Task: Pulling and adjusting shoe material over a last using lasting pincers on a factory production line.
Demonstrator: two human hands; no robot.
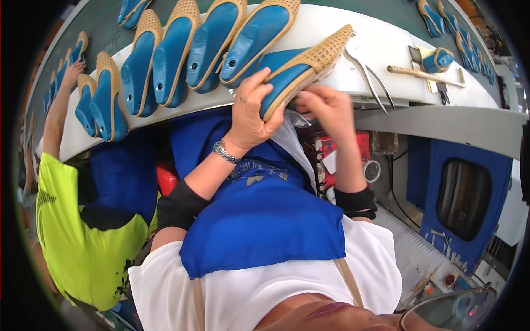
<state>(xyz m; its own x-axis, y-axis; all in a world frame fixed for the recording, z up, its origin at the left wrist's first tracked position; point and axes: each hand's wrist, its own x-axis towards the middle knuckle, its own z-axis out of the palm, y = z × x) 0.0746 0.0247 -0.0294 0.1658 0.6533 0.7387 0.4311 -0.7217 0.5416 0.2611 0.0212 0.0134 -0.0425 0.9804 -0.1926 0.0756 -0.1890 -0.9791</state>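
Note:
My left hand (251, 113) is closed around the heel half of a tan woven shoe (306, 66) fitted over a blue last. The shoe is tilted, its pointed toe aimed up and to the right and its sole side turned toward my right hand. My right hand (331, 110) is beside the sole, fingers curled and thumb pinched in; whatever lies between the fingertips is hidden. Just left of the held shoe, another shoe on a blue last (258, 41) lies on the white worktop (337, 88). Metal pincers (370, 83) rest to the right.
Several more shoes on lasts (172, 60) line the worktop toward the left. A hammer (425, 75) and a blue last piece (439, 60) lie at the right. At left, a co-worker's hand (74, 71) reaches to other shoes. A blue machine (455, 193) stands low right.

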